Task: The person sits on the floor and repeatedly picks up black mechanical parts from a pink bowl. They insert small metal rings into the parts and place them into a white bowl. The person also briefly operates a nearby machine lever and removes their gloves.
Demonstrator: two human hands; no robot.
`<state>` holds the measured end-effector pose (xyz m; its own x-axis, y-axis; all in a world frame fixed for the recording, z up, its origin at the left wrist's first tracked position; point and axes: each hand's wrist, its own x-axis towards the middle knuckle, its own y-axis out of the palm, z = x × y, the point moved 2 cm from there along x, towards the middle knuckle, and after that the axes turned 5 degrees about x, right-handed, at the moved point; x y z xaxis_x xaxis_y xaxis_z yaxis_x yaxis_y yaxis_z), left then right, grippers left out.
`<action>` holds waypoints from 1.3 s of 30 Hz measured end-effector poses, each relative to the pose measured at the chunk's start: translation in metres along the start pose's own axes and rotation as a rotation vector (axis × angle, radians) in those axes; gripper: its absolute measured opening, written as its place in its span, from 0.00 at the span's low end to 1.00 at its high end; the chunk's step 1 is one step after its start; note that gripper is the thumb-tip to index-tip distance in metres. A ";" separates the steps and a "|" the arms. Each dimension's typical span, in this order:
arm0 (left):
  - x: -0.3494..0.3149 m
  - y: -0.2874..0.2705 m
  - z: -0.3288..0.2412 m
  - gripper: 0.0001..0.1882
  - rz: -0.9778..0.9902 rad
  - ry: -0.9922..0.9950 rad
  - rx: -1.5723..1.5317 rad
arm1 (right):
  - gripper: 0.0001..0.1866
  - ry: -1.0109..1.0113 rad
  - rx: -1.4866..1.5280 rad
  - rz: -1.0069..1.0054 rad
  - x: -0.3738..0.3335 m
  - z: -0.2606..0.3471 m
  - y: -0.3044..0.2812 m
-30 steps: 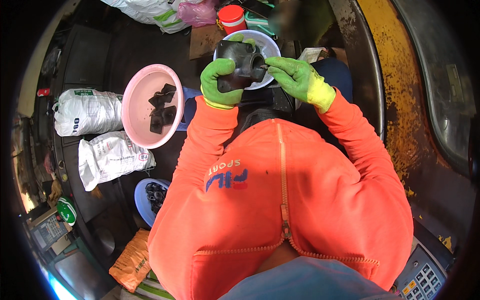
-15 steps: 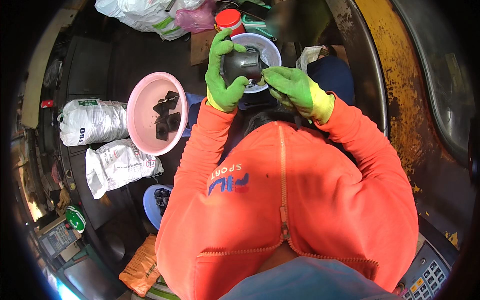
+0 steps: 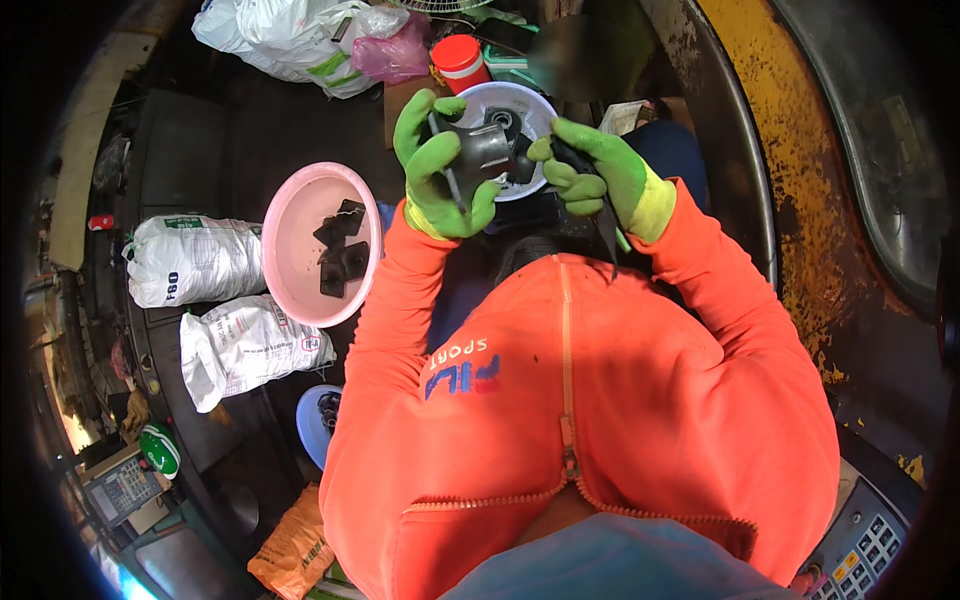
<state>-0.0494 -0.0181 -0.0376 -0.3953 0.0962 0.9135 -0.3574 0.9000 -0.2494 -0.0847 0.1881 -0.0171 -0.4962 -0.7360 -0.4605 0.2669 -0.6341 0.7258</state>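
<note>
My left hand [image 3: 441, 165], in a green glove with a yellow cuff, grips a black moulded plastic part [image 3: 484, 150] with a flat flange and a rounded neck. The flange stands between the thumb and fingers. My right hand [image 3: 606, 175], gloved the same way, is closed round a thin dark pointed tool [image 3: 608, 232] whose exact kind I cannot make out. Its tip points down toward my chest. Just right of the part, the right fingertips are close to its neck. Under both hands, a pale lilac bowl [image 3: 540, 105] holds dark pieces, partly hidden.
To the left, a pink basin [image 3: 283, 205] holds several black parts. Beside it lie two white sacks [image 3: 195, 262]. A blue bowl [image 3: 312, 425] sits lower left, near an orange bag [image 3: 296, 545]. A red-lidded jar [image 3: 460, 62] and plastic bags [image 3: 285, 40] stand beyond.
The right hand has drawn back slightly from the part and turned, bringing the dark pointed tool into view. My left hand has tilted the part, showing its flange edge-on.
</note>
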 end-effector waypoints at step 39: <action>0.003 0.010 -0.016 0.46 -0.339 -0.954 -1.055 | 0.13 -0.984 -1.439 0.092 0.010 -0.003 0.006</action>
<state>-0.0403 -0.0016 -0.0324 -0.9690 -0.1138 0.2192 0.0612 0.7494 0.6593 -0.0855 0.1763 -0.0185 -0.5667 -0.7183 0.4036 0.5077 -0.6903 -0.5156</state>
